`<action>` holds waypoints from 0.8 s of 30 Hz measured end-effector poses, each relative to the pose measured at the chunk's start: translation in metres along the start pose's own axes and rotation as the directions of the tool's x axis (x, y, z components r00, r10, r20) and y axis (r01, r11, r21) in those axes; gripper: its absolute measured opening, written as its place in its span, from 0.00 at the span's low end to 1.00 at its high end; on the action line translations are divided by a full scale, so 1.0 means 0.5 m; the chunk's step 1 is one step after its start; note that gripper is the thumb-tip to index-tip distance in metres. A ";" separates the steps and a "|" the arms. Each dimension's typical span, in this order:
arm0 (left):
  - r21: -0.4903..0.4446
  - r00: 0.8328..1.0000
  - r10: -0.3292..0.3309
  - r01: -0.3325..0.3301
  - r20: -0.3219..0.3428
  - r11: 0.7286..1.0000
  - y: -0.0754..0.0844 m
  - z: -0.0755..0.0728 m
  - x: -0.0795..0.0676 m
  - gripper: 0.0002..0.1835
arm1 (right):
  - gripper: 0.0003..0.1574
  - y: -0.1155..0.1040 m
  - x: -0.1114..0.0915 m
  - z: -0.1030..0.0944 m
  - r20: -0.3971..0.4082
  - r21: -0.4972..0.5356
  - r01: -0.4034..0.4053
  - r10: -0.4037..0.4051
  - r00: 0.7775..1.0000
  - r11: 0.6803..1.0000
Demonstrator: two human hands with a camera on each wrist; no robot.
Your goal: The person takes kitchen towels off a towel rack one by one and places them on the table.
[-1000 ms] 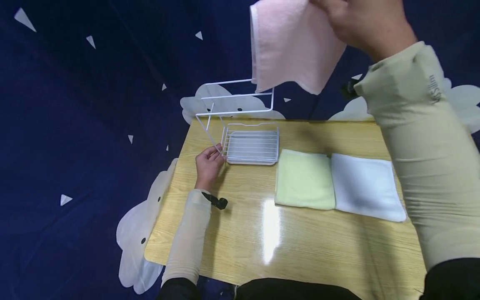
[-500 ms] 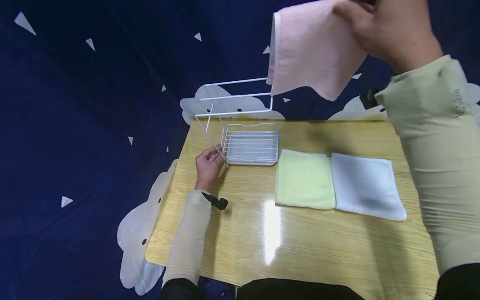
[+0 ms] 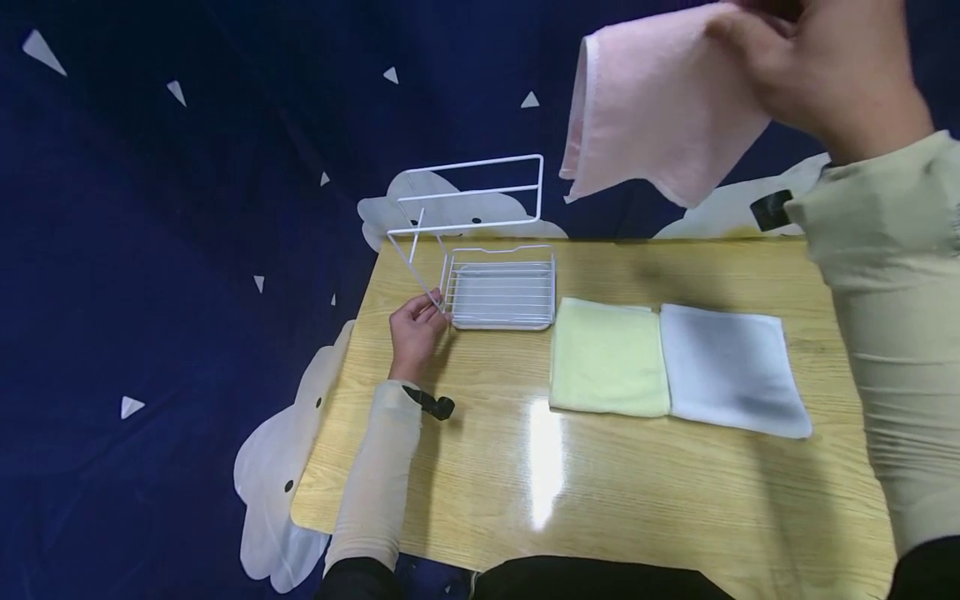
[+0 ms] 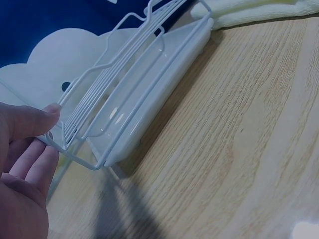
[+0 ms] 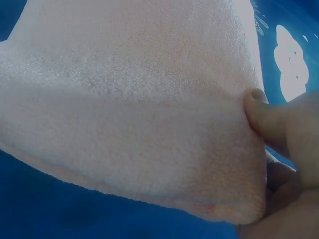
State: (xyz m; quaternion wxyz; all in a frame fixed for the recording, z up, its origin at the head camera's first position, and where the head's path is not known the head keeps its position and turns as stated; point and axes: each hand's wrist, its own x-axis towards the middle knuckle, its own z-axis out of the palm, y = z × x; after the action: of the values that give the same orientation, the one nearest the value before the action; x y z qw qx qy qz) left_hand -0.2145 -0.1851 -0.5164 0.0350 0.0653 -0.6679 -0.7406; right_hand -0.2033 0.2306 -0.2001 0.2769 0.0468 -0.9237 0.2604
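My right hand [image 3: 840, 71] pinches a folded pink towel [image 3: 660, 104] by its edge, raised high at the upper right of the head view. In the right wrist view the thumb [image 5: 269, 117] presses on the cloth's face, the fingers behind it. The towel hangs down, right of the rack's top bars and apart from them. My left hand [image 3: 414, 333] holds the lower left corner of a white wire rack [image 3: 468, 227] on the table. In the left wrist view its thumb and fingers pinch the wire [image 4: 57, 142]. A white tray [image 4: 144, 114] sits in the rack's base.
A folded yellow towel [image 3: 611, 358] lies right of the rack, and a folded white towel [image 3: 731, 371] lies against its right side. They rest on a wooden table [image 3: 465, 467]. A dark blue curtain [image 3: 187, 292] with cloud shapes surrounds the table's back and left.
My right hand has moved right and slightly down in the head view, carrying the pink towel from overlapping the rack's top to clear of it. The left hand and rack stay put.
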 end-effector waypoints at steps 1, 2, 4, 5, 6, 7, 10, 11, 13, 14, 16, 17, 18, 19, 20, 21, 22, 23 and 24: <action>-0.004 1.000 0.000 0.000 0.001 1.000 -0.001 -0.001 0.000 0.24 | 0.25 0.002 -0.003 -0.001 -0.002 -0.001 0.010 -0.010 1.000 1.000; 0.001 1.000 0.003 -0.003 0.001 1.000 0.000 -0.001 0.000 0.24 | 0.24 0.005 -0.006 -0.001 -0.010 -0.004 0.022 -0.022 1.000 1.000; 0.007 1.000 0.003 -0.003 0.004 1.000 0.000 -0.002 0.000 0.24 | 0.23 0.010 -0.015 -0.002 -0.010 -0.016 0.023 -0.023 1.000 1.000; 0.011 1.000 0.002 -0.003 0.005 1.000 0.001 -0.003 0.000 0.24 | 0.24 0.013 -0.019 -0.003 -0.009 -0.025 0.018 -0.019 1.000 1.000; 0.015 1.000 0.001 -0.001 0.008 1.000 0.001 -0.003 0.000 0.24 | 0.24 0.016 -0.023 -0.004 -0.013 -0.033 0.024 -0.025 1.000 0.999; 0.018 1.000 -0.001 0.001 0.011 1.000 0.001 -0.004 0.001 0.24 | 0.24 0.019 -0.028 -0.005 -0.011 -0.041 0.022 -0.023 1.000 0.999; 0.015 1.000 -0.007 0.007 0.026 1.000 0.001 -0.004 0.002 0.24 | 0.25 0.028 -0.040 -0.008 -0.004 -0.058 0.012 -0.013 1.000 0.998; 0.015 0.999 -0.007 0.006 0.032 1.000 0.001 -0.003 0.002 0.25 | 0.25 0.031 -0.045 -0.010 0.000 -0.061 0.002 -0.002 1.000 0.998; 0.014 0.999 -0.007 0.006 0.039 1.000 0.002 -0.001 0.003 0.25 | 0.25 0.039 -0.054 -0.011 0.004 -0.061 -0.013 0.014 1.000 0.998; 0.016 0.999 -0.006 0.005 0.041 1.000 0.002 0.000 0.002 0.25 | 0.25 0.044 -0.059 -0.012 0.008 -0.060 -0.027 0.027 1.000 0.998; 0.017 0.999 -0.007 0.006 0.041 1.000 0.003 0.001 0.002 0.26 | 0.25 0.054 -0.069 -0.012 0.010 -0.063 -0.046 0.046 0.999 0.997; 0.020 0.999 -0.009 0.008 0.039 1.000 0.004 0.002 0.002 0.26 | 0.24 0.061 -0.073 -0.012 0.004 -0.064 -0.041 0.041 0.999 0.997; 0.022 0.999 -0.010 0.009 0.036 1.000 0.003 0.002 0.003 0.26 | 0.24 0.067 -0.078 -0.013 0.003 -0.063 -0.043 0.043 0.999 0.997; 0.021 0.999 -0.011 0.010 0.034 1.000 0.002 0.003 0.003 0.26 | 0.24 0.073 -0.084 -0.013 0.004 -0.065 -0.049 0.049 0.999 0.997; 0.018 0.999 -0.012 0.012 0.031 1.000 0.002 0.003 0.004 0.25 | 0.24 0.078 -0.088 -0.013 0.002 -0.064 -0.047 0.047 0.999 0.997; 0.015 0.999 -0.014 0.013 0.029 1.000 0.001 0.003 0.005 0.25 | 0.23 0.084 -0.093 -0.013 0.002 -0.062 -0.047 0.047 0.999 0.997; 0.012 1.000 -0.014 0.014 0.025 1.000 0.000 0.003 0.006 0.25 | 0.23 0.089 -0.099 -0.013 0.002 -0.067 -0.052 0.052 0.999 0.996; 0.012 1.000 -0.013 0.013 0.022 1.000 0.000 0.003 0.006 0.25 | 0.23 0.094 -0.104 -0.013 0.006 -0.066 -0.054 0.055 0.998 0.996; 0.012 1.000 -0.011 0.011 0.019 1.000 -0.001 0.003 0.007 0.25 | 0.23 0.098 -0.109 -0.012 0.009 -0.067 -0.062 0.063 0.998 0.996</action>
State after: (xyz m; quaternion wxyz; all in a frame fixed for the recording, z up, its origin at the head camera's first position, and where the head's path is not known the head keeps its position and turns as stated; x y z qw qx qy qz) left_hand -0.2181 -0.1839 -0.5167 0.0243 0.0620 -0.6720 -0.7375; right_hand -0.1659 0.2727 -0.2473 0.2650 0.0102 -0.9344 0.2379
